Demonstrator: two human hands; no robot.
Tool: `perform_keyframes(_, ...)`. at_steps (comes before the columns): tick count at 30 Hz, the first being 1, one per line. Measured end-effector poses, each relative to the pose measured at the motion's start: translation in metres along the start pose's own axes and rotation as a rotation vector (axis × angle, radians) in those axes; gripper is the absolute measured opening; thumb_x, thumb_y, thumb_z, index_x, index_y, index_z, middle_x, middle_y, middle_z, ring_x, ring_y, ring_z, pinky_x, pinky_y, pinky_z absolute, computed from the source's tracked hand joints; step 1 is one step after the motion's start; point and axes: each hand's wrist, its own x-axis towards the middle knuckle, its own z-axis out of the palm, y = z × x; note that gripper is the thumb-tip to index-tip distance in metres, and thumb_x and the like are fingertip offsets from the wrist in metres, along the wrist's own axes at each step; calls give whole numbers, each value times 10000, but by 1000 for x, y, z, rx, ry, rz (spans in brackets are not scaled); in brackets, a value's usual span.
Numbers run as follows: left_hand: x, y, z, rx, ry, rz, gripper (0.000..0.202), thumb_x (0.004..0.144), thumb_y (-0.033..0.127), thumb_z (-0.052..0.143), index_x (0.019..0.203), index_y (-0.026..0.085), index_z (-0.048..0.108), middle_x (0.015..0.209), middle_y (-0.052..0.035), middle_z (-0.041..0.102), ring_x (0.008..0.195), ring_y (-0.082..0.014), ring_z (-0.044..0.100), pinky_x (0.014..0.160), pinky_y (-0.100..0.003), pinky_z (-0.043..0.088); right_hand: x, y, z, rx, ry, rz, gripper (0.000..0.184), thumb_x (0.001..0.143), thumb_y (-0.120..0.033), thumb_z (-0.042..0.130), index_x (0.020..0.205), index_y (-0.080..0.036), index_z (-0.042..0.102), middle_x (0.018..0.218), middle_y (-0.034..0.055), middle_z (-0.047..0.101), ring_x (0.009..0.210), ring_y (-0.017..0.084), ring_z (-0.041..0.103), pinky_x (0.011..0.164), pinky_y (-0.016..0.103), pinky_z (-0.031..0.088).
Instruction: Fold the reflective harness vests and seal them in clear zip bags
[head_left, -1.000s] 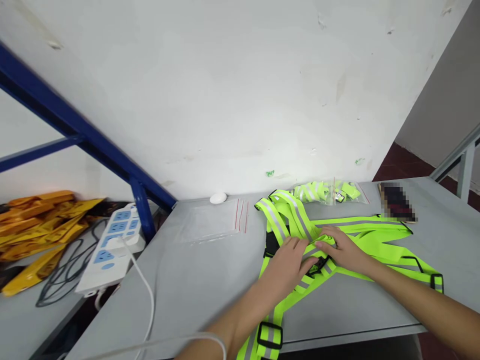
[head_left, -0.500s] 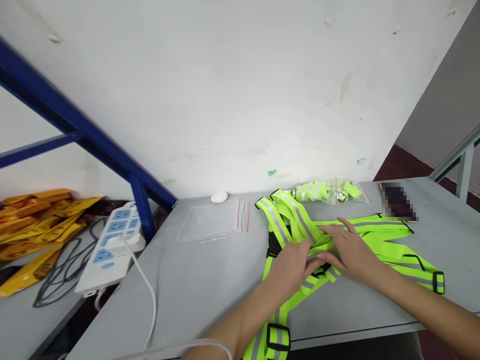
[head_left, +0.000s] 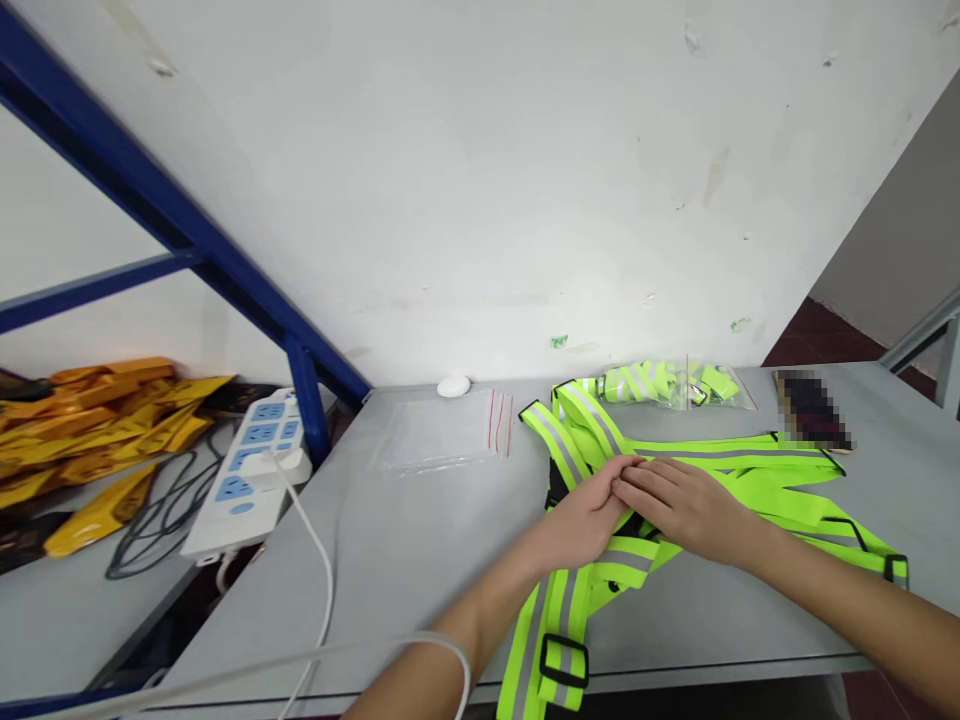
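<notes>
Your left hand and right hand meet, fingers closed on a bunch of lime reflective straps on the tabletop. Only this middle looks gathered; long ends lie spread. Behind, similar straps sit in clear bags.

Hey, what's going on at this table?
Someone's left hand and right hand are together over yellow-green reflective straps on a grey table; what they grip, if anything, is hidden. Clear flat bags lie to the left, and filled bags of similar yellow-green material lie behind, near the wall.
</notes>
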Motion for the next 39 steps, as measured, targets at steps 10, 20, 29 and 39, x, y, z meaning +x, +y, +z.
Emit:
perform_keyframes(10, -10, 0, -27, 455, -4, 165, 900, 807, 560, 638, 1522, 245, 192, 1496, -115, 384, 1381, -322, 326, 1097, -499, 357, -6, 33, 3, 80, 53, 128, 381, 962, -127, 306, 1063, -181, 669, 964, 102, 736, 803, 194, 679, 646, 300, 527)
perform_keyframes(20, 16, -41, -27, 985, 172, 515, 378, 988, 101, 366, 1198, 318, 594, 1218, 28, 671, 1207, -165, 508, 1183, -500, 85, -6, 1, -18, 82, -19, -66, 289, 985, -151, 359, 1064, -207, 631, 881, 61, 726, 663, 153, 614, 586, 285, 452)
perform_keyframes(29, 23, -45, -34, 1263, 249, 400, 678, 793, -114, 430, 1285, 339, 542, 1526, -7, 372, 1383, -274, 318, 1110, -545, 270, -10, -28, 6, 212, -353, -92, 136, 883, -253, 629, 770, -200, 576, 668, -1, 624, 584, 159, 564, 499, 298, 313)
perform_keyframes(39, 22, -42, -47, 1195, 512, 102, 894, 690, -134, 398, 1461, 313, 315, 1557, -161, 214, 1382, -367, 280, 1045, -616, 305, 14, -17, -3, 432, -543, 236, 407, 717, -547, 750, 766, -171, 603, 842, 28, 598, 698, 189, 598, 552, 266, 353)
